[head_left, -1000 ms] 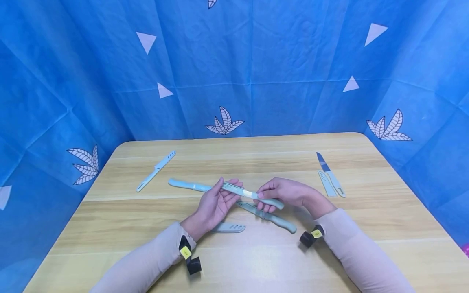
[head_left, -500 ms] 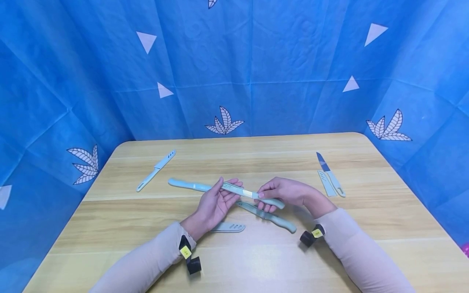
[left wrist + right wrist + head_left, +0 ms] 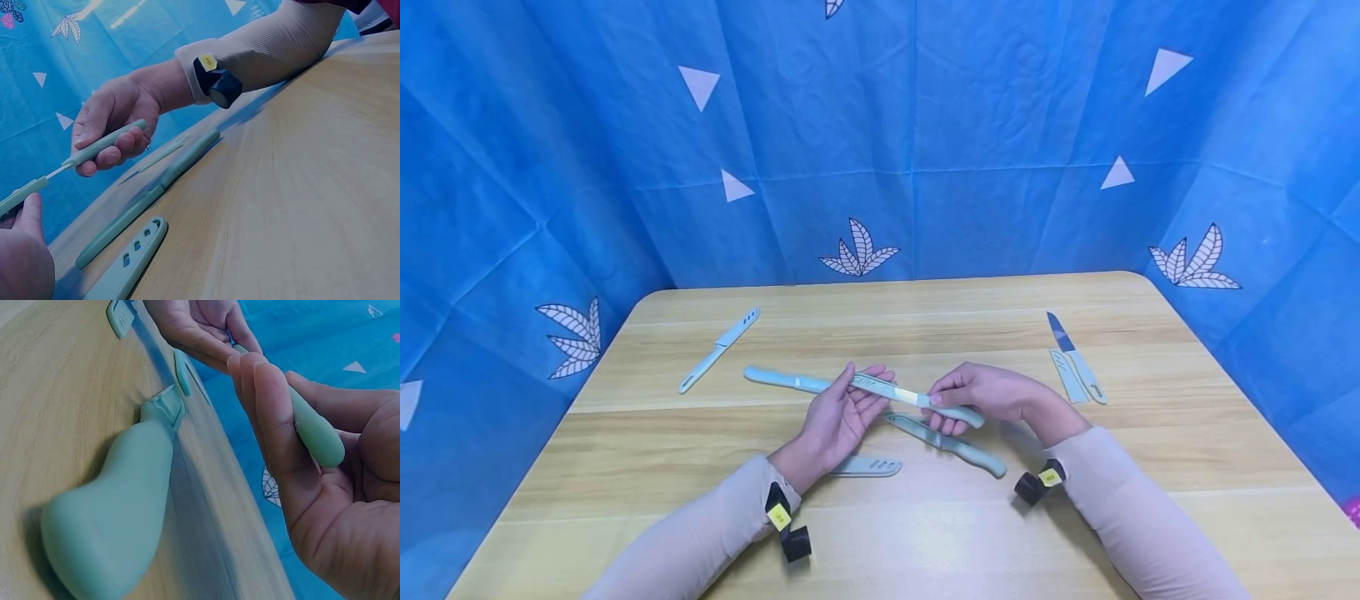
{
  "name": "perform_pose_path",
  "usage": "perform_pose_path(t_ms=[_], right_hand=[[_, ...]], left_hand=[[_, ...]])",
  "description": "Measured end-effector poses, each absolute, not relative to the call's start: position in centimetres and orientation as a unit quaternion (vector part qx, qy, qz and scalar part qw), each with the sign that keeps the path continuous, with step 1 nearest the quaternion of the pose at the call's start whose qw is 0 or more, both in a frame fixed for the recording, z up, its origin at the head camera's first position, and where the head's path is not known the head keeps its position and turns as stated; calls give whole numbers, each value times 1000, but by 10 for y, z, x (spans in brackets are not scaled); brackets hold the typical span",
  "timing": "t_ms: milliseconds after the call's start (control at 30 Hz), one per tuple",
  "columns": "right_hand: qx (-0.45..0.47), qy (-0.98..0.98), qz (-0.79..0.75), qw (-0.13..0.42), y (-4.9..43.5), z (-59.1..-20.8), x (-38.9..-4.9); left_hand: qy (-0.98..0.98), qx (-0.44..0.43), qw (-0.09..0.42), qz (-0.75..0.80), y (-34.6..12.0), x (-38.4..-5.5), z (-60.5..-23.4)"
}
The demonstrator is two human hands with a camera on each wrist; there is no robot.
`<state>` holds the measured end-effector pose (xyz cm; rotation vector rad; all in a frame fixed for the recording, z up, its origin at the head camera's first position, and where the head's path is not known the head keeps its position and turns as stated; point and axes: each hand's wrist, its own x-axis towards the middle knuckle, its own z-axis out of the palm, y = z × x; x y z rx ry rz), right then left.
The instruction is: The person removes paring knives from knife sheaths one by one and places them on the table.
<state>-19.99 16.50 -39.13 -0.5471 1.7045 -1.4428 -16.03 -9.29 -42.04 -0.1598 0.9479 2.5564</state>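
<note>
Knife (image 3: pixel 958 412), finger-pinched at 4-o'clock handle (image 3: pixel 969 417) by R hand (image 3: pixel 981 390), at 10-o'clock sheath (image 3: pixel 874 386) by L hand (image 3: pixel 838 417), w/ bare-blade nick risk if pulled askew.

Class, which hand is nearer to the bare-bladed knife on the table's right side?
Right. The right hand is to the left of the bare-bladed knife, apart from it; the left hand is farther left, beyond the right hand.
</note>
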Motion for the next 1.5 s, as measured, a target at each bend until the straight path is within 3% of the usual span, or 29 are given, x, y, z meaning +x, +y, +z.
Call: perform_pose_path(t_ms=[1500], right_hand=[[-204,668,-578,423,172,-388,-201]], left_hand=[[328,-63,199,922,-97,-164,-420]])
